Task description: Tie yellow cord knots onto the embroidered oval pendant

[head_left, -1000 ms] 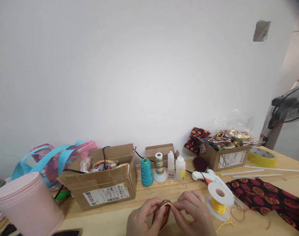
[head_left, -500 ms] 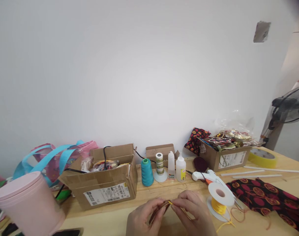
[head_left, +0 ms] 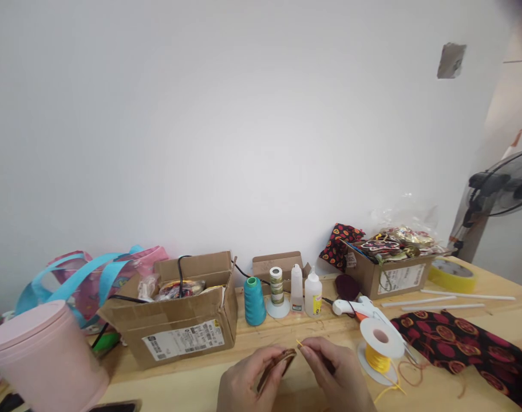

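My left hand (head_left: 253, 377) is closed on a thin brown piece with a curved edge (head_left: 277, 366), held between thumb and fingers; most of it is hidden by the hand. Just to the right, my right hand (head_left: 336, 372) pinches a yellow cord (head_left: 299, 344), whose short end sticks out past the fingertips. A small gap separates the cord end from the brown piece. Beside my right hand stands a white spool (head_left: 381, 337) wound with yellow cord, with a loose yellow strand on the table.
Behind the hands stand a teal thread cone (head_left: 254, 303), a ribbon roll (head_left: 277, 286), two bottles (head_left: 313, 294) and a white glue gun (head_left: 362, 307). Cardboard boxes (head_left: 166, 320) and a pink bin (head_left: 46, 357) are left; patterned fabric (head_left: 462, 349), white sticks (head_left: 443, 306) and yellow tape (head_left: 452, 276) lie right.
The yellow cord end, earlier against the brown piece, is now apart from it. My right hand has drawn slightly away from the left. The whole view has shifted a little.
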Action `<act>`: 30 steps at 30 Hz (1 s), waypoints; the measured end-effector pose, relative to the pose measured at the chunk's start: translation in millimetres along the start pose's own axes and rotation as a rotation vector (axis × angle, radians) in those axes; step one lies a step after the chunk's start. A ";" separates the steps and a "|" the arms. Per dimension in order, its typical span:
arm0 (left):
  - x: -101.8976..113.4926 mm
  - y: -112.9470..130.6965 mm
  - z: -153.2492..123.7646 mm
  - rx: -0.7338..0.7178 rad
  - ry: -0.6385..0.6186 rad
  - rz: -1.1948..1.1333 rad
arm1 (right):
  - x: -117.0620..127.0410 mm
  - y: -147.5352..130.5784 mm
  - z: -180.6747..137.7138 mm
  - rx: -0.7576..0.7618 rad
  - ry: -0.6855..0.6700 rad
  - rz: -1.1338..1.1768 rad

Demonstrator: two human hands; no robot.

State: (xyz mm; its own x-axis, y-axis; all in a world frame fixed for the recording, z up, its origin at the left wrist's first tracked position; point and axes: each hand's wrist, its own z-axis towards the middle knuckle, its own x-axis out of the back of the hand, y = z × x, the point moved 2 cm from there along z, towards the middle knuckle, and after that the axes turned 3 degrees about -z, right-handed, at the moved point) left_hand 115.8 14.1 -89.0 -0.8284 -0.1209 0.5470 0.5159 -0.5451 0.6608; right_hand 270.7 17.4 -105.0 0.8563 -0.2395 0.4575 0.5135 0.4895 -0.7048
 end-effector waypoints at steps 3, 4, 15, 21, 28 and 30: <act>-1.1 -0.3 0.0 0.045 0.007 -0.058 | -3.7 0.1 -0.6 -0.012 -0.034 0.020; -1.5 0.0 -0.1 0.059 0.023 -0.088 | -3.8 -0.3 -0.6 -0.011 -0.027 0.030; -6.6 1.3 -0.1 0.232 0.108 -0.390 | 3.1 -2.3 3.1 0.115 0.058 0.038; -5.7 -6.7 0.3 0.260 0.014 -0.356 | 1.6 -1.1 1.8 0.089 0.044 0.064; -4.6 -6.5 -0.8 0.230 0.146 -0.311 | 52.2 -22.7 20.8 0.125 0.333 -0.025; -3.7 -7.1 -0.3 0.256 0.120 -0.324 | 78.5 -38.5 28.9 0.056 0.531 -0.041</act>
State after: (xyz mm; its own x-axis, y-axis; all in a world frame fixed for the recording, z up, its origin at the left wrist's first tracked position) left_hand 115.1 18.1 -95.9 -0.9683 -0.0811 0.2363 0.2496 -0.3490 0.9032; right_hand 316.6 4.0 -26.2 0.7528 -0.6439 0.1365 0.5560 0.5111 -0.6554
